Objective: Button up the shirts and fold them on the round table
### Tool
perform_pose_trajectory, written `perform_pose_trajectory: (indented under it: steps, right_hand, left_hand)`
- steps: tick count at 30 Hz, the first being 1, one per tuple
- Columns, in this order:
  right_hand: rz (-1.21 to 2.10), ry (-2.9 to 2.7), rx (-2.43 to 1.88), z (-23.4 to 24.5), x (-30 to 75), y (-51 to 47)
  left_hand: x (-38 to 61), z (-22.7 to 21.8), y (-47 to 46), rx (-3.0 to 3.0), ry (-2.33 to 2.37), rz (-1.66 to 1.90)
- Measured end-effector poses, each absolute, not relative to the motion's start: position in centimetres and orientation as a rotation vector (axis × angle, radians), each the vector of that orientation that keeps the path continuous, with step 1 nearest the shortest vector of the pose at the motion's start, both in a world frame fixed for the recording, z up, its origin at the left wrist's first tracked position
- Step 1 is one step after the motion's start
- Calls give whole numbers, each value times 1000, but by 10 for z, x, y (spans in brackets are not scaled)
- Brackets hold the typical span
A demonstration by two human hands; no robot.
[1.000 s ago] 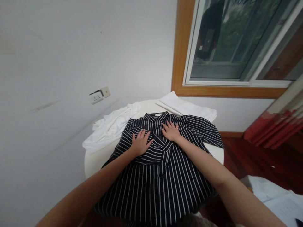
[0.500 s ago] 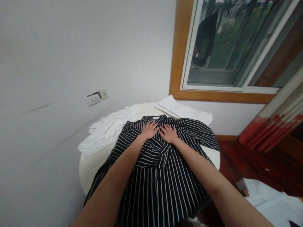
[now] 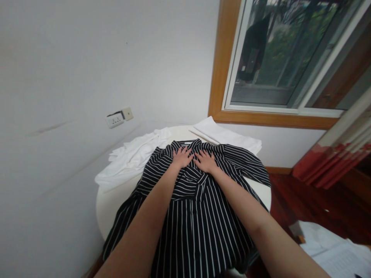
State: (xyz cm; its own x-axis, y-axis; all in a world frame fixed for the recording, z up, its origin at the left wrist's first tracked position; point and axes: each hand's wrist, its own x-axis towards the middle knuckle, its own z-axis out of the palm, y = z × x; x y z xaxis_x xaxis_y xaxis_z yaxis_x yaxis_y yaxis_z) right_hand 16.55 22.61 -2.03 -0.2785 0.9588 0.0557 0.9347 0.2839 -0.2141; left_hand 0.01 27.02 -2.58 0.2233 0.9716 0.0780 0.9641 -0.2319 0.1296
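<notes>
A black shirt with thin white stripes [image 3: 197, 216] lies spread over a round white table [image 3: 114, 202], its collar at the far side. My left hand [image 3: 181, 157] lies flat on the shirt just below the collar, fingers stretched out. My right hand [image 3: 205, 161] rests flat beside it on the upper chest, fingers apart. The two hands nearly touch. Neither holds anything.
A crumpled white garment [image 3: 131, 158] lies at the table's far left. A folded white cloth [image 3: 228, 135] sits at the far right by the wooden window frame [image 3: 220, 77]. A wall socket [image 3: 119, 117] is on the left wall. Papers [image 3: 336, 251] lie on the red floor at lower right.
My left hand slid up the shirt from the left chest to just under the collar, next to my right hand. The right hand stayed about where it was.
</notes>
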Motion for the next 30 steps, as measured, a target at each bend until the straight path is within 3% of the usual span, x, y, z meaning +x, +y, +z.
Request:
perform_pose_trajectory:
  steps: [7, 15, 22, 30]
  right_hand:
    - [48, -2387, -1640, -1, 200, 228]
    - [-418, -1940, -2047, 28, 292, 245]
    - [-333, -2101, -2218, 37, 339, 253]
    - [-394, -2160, -2055, 22, 387, 234]
  left_hand:
    - [-1, -27, 271, 2418, 1911, 225]
    - [-1, -28, 271, 2402, 1900, 241]
    - [-1, -28, 274, 2399, 1898, 239]
    - [0, -26, 271, 2400, 1899, 229]
